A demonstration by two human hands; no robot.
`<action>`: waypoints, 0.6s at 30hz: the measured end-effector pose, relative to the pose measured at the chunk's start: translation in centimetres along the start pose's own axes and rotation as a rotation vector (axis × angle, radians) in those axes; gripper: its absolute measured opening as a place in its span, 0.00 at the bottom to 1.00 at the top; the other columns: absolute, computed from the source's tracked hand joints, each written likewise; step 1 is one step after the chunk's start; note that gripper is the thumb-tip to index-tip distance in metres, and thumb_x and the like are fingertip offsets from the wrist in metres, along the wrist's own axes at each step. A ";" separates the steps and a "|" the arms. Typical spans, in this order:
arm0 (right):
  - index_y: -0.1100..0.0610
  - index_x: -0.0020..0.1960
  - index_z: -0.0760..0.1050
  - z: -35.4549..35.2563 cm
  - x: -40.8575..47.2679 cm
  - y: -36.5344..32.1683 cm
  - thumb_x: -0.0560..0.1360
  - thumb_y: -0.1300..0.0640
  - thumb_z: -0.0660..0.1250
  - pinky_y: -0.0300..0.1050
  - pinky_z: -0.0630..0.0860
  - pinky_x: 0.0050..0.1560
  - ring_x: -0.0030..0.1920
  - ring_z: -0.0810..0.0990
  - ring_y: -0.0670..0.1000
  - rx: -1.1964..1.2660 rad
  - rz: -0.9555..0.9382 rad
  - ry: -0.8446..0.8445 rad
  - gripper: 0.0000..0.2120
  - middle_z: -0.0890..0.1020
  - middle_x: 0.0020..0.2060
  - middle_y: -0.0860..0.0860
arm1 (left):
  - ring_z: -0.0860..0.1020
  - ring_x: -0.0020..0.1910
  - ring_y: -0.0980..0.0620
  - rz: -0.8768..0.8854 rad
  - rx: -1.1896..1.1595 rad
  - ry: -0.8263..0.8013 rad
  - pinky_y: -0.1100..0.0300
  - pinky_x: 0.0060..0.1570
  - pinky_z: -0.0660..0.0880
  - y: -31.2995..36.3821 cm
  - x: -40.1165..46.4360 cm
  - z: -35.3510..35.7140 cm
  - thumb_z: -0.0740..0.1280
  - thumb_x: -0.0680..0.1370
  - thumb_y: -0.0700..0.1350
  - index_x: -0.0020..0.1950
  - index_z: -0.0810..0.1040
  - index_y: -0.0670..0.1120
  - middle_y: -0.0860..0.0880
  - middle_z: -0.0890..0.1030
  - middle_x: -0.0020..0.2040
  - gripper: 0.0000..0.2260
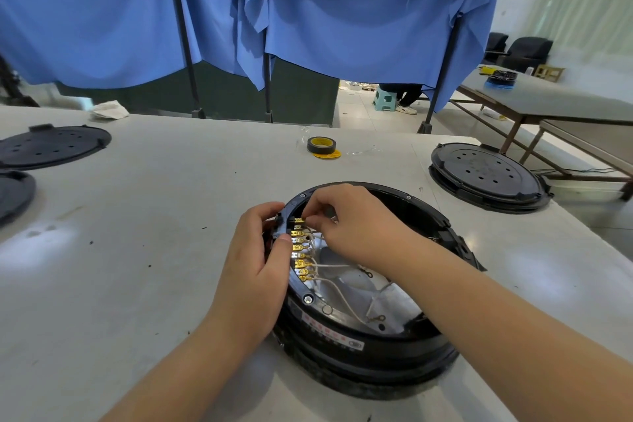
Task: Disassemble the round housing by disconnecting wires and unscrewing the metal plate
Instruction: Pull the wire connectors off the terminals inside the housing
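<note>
the round housing (370, 346) sits on the table (154, 216) right in front of the person, open side up. the left hand (260, 260) grips the housing's left rim, thumb pressed by the black terminal block (281, 226), fingers curled over the outside. the right hand (346, 219) reaches inside the housing and pinches the topmost of the brass connectors (301, 252) lined along that block. i'd say the step is pulling connectors off: best to tug straight along the tab, holding the brass and not the white wires (337, 288), while the left hand braces. the pinching fingertips are mostly hidden behind the knuckles, so i cannot tell whether that connector is already loose. the metal plate inside the housing is largely covered by the right forearm, and its screws are hard to make out.
</note>
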State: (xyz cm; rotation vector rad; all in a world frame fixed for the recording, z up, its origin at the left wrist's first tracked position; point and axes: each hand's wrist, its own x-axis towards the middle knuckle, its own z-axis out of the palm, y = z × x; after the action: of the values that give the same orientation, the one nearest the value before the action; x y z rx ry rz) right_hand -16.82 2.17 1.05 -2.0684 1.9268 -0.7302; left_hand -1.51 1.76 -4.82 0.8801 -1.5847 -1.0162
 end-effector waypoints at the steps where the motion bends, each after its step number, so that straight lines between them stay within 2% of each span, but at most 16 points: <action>1: 0.50 0.48 0.81 0.0 -0.1 0.0 0.76 0.57 0.66 0.44 0.76 0.50 0.46 0.78 0.45 0.012 0.010 0.003 0.05 0.82 0.44 0.45 | 0.78 0.55 0.60 0.000 0.005 0.002 0.59 0.52 0.74 0.0 0.0 0.0 0.59 0.77 0.48 0.55 0.72 0.64 0.65 0.78 0.51 0.12; 4: 0.50 0.48 0.81 0.0 -0.2 -0.1 0.75 0.56 0.67 0.45 0.78 0.51 0.45 0.79 0.44 0.029 0.022 0.000 0.05 0.83 0.43 0.45 | 0.78 0.56 0.59 0.005 0.027 0.003 0.56 0.55 0.75 -0.2 0.0 0.0 0.60 0.80 0.43 0.56 0.72 0.63 0.61 0.78 0.54 0.13; 6: 0.50 0.48 0.81 -0.1 -0.1 -0.1 0.75 0.56 0.67 0.45 0.78 0.51 0.45 0.79 0.44 0.041 0.028 -0.006 0.05 0.82 0.43 0.44 | 0.78 0.56 0.58 0.002 0.023 0.001 0.55 0.55 0.75 -0.2 0.0 0.0 0.60 0.78 0.45 0.57 0.72 0.61 0.59 0.78 0.55 0.12; 10: 0.49 0.49 0.81 -0.1 0.0 -0.1 0.76 0.57 0.66 0.46 0.77 0.50 0.46 0.78 0.45 -0.007 0.010 0.005 0.06 0.81 0.43 0.44 | 0.78 0.55 0.59 -0.004 0.015 -0.009 0.60 0.51 0.73 -0.1 0.0 0.0 0.60 0.80 0.42 0.56 0.72 0.62 0.62 0.78 0.52 0.14; 13: 0.50 0.49 0.81 -0.3 0.1 0.3 0.77 0.58 0.65 0.44 0.75 0.48 0.45 0.76 0.46 -0.048 0.014 0.032 0.07 0.79 0.41 0.43 | 0.78 0.54 0.60 -0.022 0.005 -0.008 0.62 0.50 0.73 0.0 0.0 0.0 0.60 0.77 0.46 0.55 0.72 0.62 0.61 0.79 0.52 0.12; 18: 0.48 0.44 0.79 -1.1 0.1 1.7 0.76 0.59 0.66 0.37 0.72 0.41 0.39 0.77 0.44 0.119 0.107 0.115 0.06 0.80 0.39 0.45 | 0.78 0.55 0.60 -0.029 0.016 0.005 0.60 0.52 0.74 0.1 0.0 0.0 0.58 0.75 0.49 0.57 0.72 0.61 0.60 0.78 0.54 0.13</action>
State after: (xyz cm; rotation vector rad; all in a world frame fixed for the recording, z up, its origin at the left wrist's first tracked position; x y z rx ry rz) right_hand -18.84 2.12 1.23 -1.8767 1.9837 -0.9327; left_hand -1.52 1.84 -4.73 0.9189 -1.5819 -1.0220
